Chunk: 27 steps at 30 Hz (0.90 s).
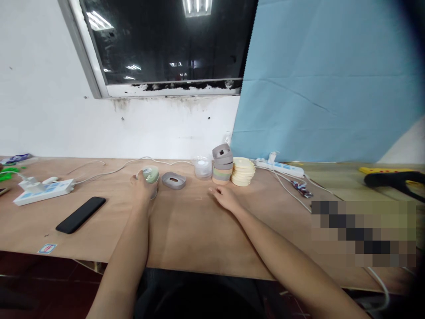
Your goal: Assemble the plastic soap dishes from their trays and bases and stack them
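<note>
One upright green-topped cup (151, 174), left hand (142, 187) gripping it, right hand (226, 198) empty

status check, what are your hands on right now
Left hand cupped around round pale green disc. Right hand open on wooden tabletop, holding nothing, nearest pastel stack. Grey oval dish beside the disc.

- A black phone (80, 215) is laid on the wooden tabletop (189, 239).
- A white power strip (43, 192) is fitted with plugs.
- A second power strip (279, 168) is placed toward the right.
- A blue cloth (318, 75) is hung beside a dark window (162, 42).
- A yellow-and-black object (392, 177) is seen far right, possibly a tool.
</note>
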Each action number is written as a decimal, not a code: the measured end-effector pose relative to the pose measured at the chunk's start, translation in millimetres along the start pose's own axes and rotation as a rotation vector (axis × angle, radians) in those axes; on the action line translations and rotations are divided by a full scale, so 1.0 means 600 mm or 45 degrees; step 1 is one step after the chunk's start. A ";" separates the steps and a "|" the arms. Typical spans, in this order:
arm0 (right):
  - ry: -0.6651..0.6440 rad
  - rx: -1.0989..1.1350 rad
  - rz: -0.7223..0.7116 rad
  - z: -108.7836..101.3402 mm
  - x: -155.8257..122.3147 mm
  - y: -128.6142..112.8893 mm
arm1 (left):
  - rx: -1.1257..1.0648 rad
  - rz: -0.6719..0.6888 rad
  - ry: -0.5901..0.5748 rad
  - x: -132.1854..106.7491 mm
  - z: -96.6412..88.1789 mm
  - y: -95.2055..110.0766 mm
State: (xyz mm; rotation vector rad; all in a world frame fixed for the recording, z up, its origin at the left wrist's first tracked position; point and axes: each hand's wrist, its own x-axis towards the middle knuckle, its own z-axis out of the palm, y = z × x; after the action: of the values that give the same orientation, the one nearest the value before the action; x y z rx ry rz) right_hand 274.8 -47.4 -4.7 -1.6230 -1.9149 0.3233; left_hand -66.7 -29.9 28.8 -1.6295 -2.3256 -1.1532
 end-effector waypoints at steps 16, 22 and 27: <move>-0.033 -0.003 -0.012 -0.001 -0.003 -0.002 | 0.001 -0.077 0.150 0.005 0.020 -0.012; -0.032 -0.006 -0.014 0.001 -0.002 0.002 | -0.156 -0.047 0.156 0.012 0.015 -0.019; -0.032 0.008 -0.029 0.003 -0.001 0.006 | -0.286 0.045 0.133 0.019 0.013 -0.023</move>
State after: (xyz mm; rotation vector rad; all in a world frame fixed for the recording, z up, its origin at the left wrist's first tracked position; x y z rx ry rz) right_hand 276.6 -47.0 -8.2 -1.5988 -1.9480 0.3421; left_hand -80.7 -18.4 21.0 -1.6250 -2.1613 -1.5001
